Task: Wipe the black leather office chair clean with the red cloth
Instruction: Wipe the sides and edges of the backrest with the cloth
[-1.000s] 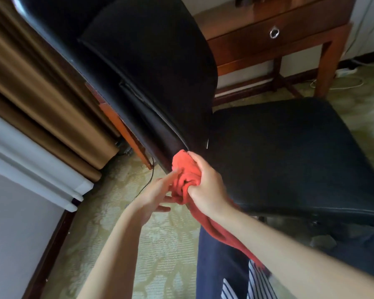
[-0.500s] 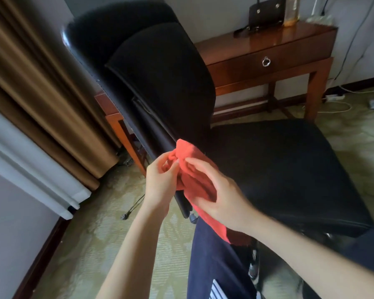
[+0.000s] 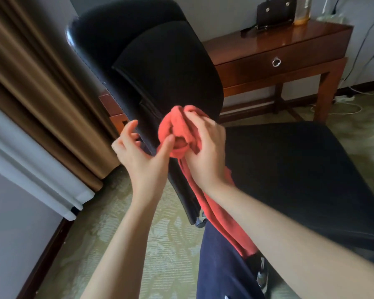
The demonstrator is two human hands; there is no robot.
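One chair (image 3: 164,67) fills the view, its backrest just beyond both hands and its seat spreading off to the right of the right hand (image 3: 205,152). One curtain (image 3: 30,83) hangs well to the left of the left hand (image 3: 138,156). One desk (image 3: 279,46) stands far beyond the right hand, behind the chair.

One cloth (image 3: 177,126) is wadded at the right hand's fingertips, and its tail trails down under that wrist and forearm toward the person's leg.

Two hands are at work. The right hand grips the wad with its fingers curled round it. The left hand is loosely spread and holds nothing; only its thumb tip touches the near side of the wad.

A second ago the wad was pressed low against the backrest, where it meets the seat. Half a second ago the left hand pinched the cloth too. Now both hands have risen, the left has let go except for the thumb, and the wad sits in front of the mid backrest. Whether it touches the leather I cannot tell.

I judge this to be re-bunching for a fresh face between strokes, so wiping is paused. The seat probably remains to be done.

On the desk, well beyond the right hand, are one bag (image 3: 274,14) and one bottle (image 3: 302,11), with one drawer pull (image 3: 276,62) below them.
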